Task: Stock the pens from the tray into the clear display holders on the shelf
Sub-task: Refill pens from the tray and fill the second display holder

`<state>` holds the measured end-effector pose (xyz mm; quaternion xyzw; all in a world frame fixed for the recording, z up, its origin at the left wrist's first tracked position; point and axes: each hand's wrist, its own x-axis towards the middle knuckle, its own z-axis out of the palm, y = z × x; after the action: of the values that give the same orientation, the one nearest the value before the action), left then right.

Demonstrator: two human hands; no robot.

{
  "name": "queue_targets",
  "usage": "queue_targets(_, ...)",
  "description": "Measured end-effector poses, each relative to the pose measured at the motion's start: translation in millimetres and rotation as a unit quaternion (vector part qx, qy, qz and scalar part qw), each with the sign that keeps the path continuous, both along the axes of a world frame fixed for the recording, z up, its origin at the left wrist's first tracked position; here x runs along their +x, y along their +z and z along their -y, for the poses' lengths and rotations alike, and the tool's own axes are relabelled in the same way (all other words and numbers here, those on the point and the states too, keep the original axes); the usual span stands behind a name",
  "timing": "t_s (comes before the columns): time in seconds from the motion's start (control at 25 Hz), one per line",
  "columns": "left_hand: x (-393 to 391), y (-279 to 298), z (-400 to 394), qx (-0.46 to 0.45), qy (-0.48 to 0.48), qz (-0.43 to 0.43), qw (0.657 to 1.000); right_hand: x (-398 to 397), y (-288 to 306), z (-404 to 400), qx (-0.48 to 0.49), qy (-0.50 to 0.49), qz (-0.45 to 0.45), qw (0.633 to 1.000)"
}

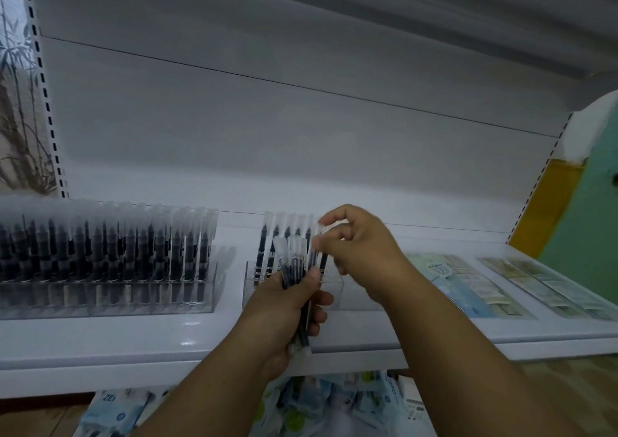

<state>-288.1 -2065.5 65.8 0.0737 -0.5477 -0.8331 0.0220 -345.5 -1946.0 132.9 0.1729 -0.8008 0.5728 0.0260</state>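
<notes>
- Two holders on the shelf (334,339): left holder (110,289) looks full of capped pens, middle holder (334,289) has one row at its left end (267,252), the rest looks empty. Tray is not in view.
- Left hand (287,306) is clenched around a bundle of pens (296,269), caps up, in front of the middle holder.
- Right hand (361,249) pinches one pen (319,246) by the cap end, just beside the standing row. Blurred, so exact finger contact is hard to read.
- Risk: the pinch sits on the clear cap. If the cap is loose, the barrel can drop out during insertion.
- Risk: the pen is close to the standing row. A tilted entry can knock neighbours over or land two pens in one slot.
- Risk: the slot walls are clear and hard to see in this dim light, so a miss is likely.
- Risk: the bundle sits over the shelf edge. If the grip slackens, pens fall onto the packets (301,410) below.
</notes>
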Motion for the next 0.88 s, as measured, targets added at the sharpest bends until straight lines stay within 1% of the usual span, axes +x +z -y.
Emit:
queue_targets(0.08,-1.1,1.2,2.2,0.015,0.008,0.009,1.0,-8.1,7.7,-10.5,-0.079,-0.091,-0.05,0.991)
queue_targets(0.12,-1.5,0.8,3.8,0.02,0.013,0.014,1.0,-13.8,11.0,-18.4,-0.104,-0.144,-0.097,0.979)
queue_targets(0.16,-2.1,0.2,5.5,0.021,0.019,0.019,0.999,-20.2,12.5,-26.2,-0.101,-0.198,-0.151,0.963)
queue_targets(0.2,-2.3,-0.5,6.5,0.022,0.024,0.023,0.999,-26.2,11.2,-32.6,-0.078,-0.241,-0.198,0.947)
queue_targets(0.24,-2.7,-1.1,7.5,0.025,0.029,0.026,0.999,-31.0,8.1,-35.7,-0.05,-0.264,-0.231,0.935)
queue_targets(0.32,-2.9,-1.1,7.2,0.031,0.03,0.028,0.999,-37.0,-1.9,-32.9,-0.013,-0.259,-0.267,0.928)
queue_targets(0.4,-2.8,0.4,6.5,0.031,0.027,0.028,0.999,-40.7,-10.7,-25.5,0.009,-0.233,-0.277,0.932)
queue_targets(0.52,-2.0,1.0,5.9,0.022,0.021,0.027,0.999,-43.5,-21.7,-20.5,0.054,-0.197,-0.266,0.942)
queue_targets(0.64,-1.8,1.0,7.9,0.016,0.019,0.027,0.999,-46.3,-33.3,-18.1,0.156,-0.132,-0.23,0.951)
queue_targets(0.72,-1.9,1.5,7.8,0.017,0.018,0.025,0.999,-46.5,-31.4,-15.8,0.168,-0.111,-0.198,0.959)
queue_targets(0.76,-1.4,2.2,7.5,0.02,0.015,0.023,0.999,-46.2,-27.1,-15.3,0.167,-0.118,-0.2,0.958)
queue_targets(0.88,1.2,6.9,3.7,0.029,-0.005,0.014,0.999,-29.6,-13.5,-14.4,0.148,-0.158,-0.251,0.944)
